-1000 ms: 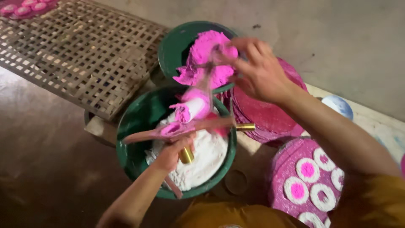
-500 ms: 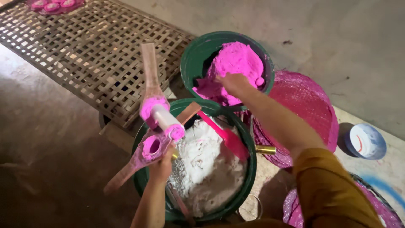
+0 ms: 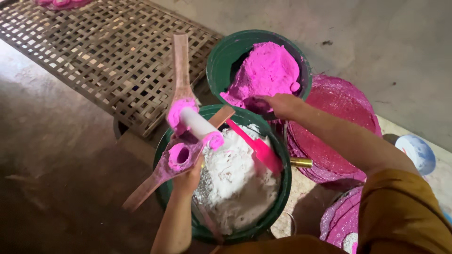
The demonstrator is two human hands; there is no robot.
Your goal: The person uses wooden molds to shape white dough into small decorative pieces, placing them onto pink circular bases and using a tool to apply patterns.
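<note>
Spreading across the top left, a woven bamboo rack sits on a bare concrete floor, w/ the work packed in just below it. Nearest the person is a green tub heaped w/ white powder; a pink scraper lies tilted across the powder, and a brass-coloured handle pokes out at the tub's right rim. Just behind, touching or nearly so, a second green tub holds a mound of pink powder. To the right, a stack of pink woven trays leans beside both tubs, and a small white bowl rests farther right, apart from them.

Over the white tub's left rim, the left hand is closed around a hinged wooden mould, its two long arms splayed open in a V, one up toward the rack, one down-left. Both mould cups are caked pink, and a white cylinder w/ a pink tip sits between them. The right hand reaches into the far tub, fingers curled down onto the pink powder at the mound's near edge; can't tell if it's gripping any. Its forearm crosses above the trays, sleeve mustard-yellow at bottom right.
</note>
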